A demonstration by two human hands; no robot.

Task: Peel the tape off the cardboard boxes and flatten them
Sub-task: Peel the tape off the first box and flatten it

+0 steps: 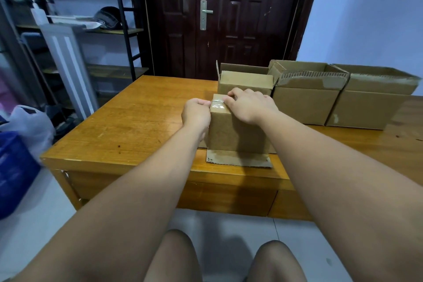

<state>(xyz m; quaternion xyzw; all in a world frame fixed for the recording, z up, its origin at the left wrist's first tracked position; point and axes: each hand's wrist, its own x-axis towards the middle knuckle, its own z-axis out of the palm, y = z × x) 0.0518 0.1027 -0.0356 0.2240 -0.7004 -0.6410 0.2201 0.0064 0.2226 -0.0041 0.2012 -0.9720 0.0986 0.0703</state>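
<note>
A small cardboard box (237, 131) stands on the wooden table (137, 126), one bottom flap (238, 159) splayed toward me. Clear tape (217, 103) runs across its top left edge. My left hand (196, 114) sits at the box's upper left corner and pinches a thin strand of the tape. On top of the box lies my right hand (249, 105), fingers curled, fingertips on the tape at the top edge. Three more open boxes stand behind: a small one (245, 81), a middle one (304, 98) and a large one (370, 101).
A dark wooden door (226, 16) is behind the table. A metal shelf rack (91, 25) with a helmet stands at the left. A white plastic bag (29, 126) and a blue crate (13, 171) sit on the floor by the table's left corner.
</note>
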